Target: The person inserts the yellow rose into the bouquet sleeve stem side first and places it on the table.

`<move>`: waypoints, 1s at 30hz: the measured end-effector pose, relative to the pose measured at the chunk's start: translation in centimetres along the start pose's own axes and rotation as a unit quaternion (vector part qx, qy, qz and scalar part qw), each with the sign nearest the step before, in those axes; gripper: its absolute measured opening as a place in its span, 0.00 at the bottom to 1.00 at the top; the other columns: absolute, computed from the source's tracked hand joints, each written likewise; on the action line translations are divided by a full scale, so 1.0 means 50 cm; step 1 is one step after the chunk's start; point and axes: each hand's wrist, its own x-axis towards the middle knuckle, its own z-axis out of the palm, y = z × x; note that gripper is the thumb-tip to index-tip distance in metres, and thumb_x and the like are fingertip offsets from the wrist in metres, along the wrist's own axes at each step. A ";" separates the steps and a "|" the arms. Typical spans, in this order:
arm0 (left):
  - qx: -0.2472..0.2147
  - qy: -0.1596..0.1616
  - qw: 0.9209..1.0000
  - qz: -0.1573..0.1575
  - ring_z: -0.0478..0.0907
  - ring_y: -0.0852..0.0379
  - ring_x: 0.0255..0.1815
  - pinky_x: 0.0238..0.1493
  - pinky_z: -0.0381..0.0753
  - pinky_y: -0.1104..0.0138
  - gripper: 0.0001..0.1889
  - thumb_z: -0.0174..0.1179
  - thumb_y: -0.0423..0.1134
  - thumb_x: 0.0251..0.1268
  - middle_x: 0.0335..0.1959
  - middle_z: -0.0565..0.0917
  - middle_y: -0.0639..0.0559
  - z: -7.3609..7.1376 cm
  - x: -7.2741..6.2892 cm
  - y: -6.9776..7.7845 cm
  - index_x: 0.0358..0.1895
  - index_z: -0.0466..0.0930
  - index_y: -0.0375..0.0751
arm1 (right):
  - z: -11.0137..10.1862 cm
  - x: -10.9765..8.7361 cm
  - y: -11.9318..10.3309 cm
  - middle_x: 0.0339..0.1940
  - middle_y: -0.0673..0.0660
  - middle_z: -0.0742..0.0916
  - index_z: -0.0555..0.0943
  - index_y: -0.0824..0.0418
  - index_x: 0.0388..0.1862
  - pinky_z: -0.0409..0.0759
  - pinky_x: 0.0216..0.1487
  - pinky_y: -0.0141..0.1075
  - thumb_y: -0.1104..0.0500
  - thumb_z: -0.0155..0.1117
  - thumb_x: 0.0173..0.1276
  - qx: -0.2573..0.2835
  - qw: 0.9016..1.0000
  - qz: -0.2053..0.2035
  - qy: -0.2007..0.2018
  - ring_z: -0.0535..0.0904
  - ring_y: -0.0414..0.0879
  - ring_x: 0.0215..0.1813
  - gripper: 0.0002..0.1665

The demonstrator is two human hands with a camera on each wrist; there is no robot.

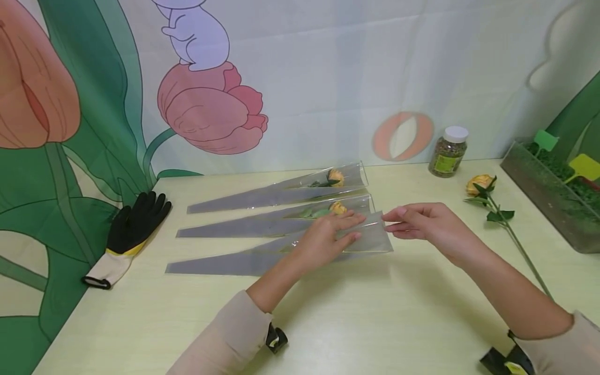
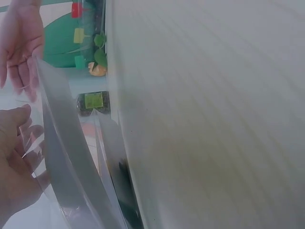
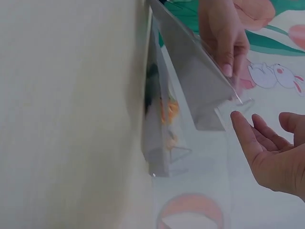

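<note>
The front flower sleeve (image 1: 215, 265), clear-faced with a grey back, has its wide mouth raised off the table. My left hand (image 1: 328, 232) lies over its wide half, holding it by the clear film between thumb and fingers. My right hand (image 1: 428, 226) is at the mouth, its fingers extended close to the top corner; the right wrist view shows its palm (image 3: 279, 160) turned up. Behind lie a middle sleeve (image 1: 234, 224) and a back sleeve (image 1: 239, 200), each with a yellow rose inside. A loose yellow rose (image 1: 480, 185) with a long stem lies on the right.
A lidded jar (image 1: 447, 153) stands at the back right, beside a clear planter (image 1: 558, 213) of greenery with coloured tags. A black-and-white work glove (image 1: 128, 239) lies at the table's left edge. A printed cloth (image 1: 319, 67) hangs behind the table.
</note>
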 end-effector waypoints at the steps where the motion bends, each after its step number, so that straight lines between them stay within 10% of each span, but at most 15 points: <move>1: -0.001 -0.001 1.000 -0.002 0.65 0.55 0.64 0.59 0.65 0.60 0.21 0.58 0.41 0.64 0.60 0.73 0.46 0.000 0.000 0.000 0.61 0.73 0.45 | -0.007 -0.002 -0.002 0.54 0.68 0.78 0.72 0.78 0.54 0.77 0.48 0.36 0.53 0.49 0.74 -0.007 1.000 -0.004 0.005 0.81 0.43 0.47 0.27; 10: 0.001 0.002 1.000 -0.001 0.66 0.54 0.63 0.55 0.68 0.61 0.21 0.57 0.42 0.65 0.61 0.72 0.46 0.001 -0.001 0.001 0.61 0.73 0.45 | -0.070 -0.010 0.001 0.48 0.52 0.83 0.73 0.75 0.56 0.77 0.45 0.31 0.49 0.47 0.74 -0.081 0.995 -0.026 0.050 0.81 0.39 0.46 0.29; 12: 0.001 0.005 1.000 0.003 0.66 0.55 0.63 0.50 0.69 0.62 0.21 0.57 0.41 0.65 0.60 0.73 0.46 0.001 0.000 0.003 0.61 0.74 0.45 | -0.086 -0.013 0.004 0.48 0.59 0.84 0.74 0.73 0.56 0.79 0.44 0.37 0.48 0.47 0.74 -0.174 0.980 -0.034 0.088 0.82 0.45 0.46 0.29; 18: 0.001 0.006 1.000 0.005 0.66 0.58 0.63 0.50 0.69 0.63 0.20 0.58 0.41 0.65 0.59 0.74 0.48 0.001 0.002 0.007 0.60 0.74 0.45 | -0.175 -0.006 0.015 0.44 0.75 0.80 0.74 0.73 0.56 0.71 0.38 0.57 0.43 0.41 0.74 -0.409 0.886 -0.009 0.218 0.76 0.67 0.43 0.34; 30: -0.011 0.004 1.000 0.006 0.64 0.61 0.64 0.50 0.68 0.65 0.21 0.57 0.42 0.65 0.60 0.73 0.49 0.000 0.001 0.000 0.61 0.74 0.45 | -0.363 0.065 0.110 0.56 0.77 0.70 0.64 0.77 0.62 0.58 0.53 0.65 0.43 0.35 0.75 -0.451 0.846 0.168 0.230 0.61 0.74 0.54 0.38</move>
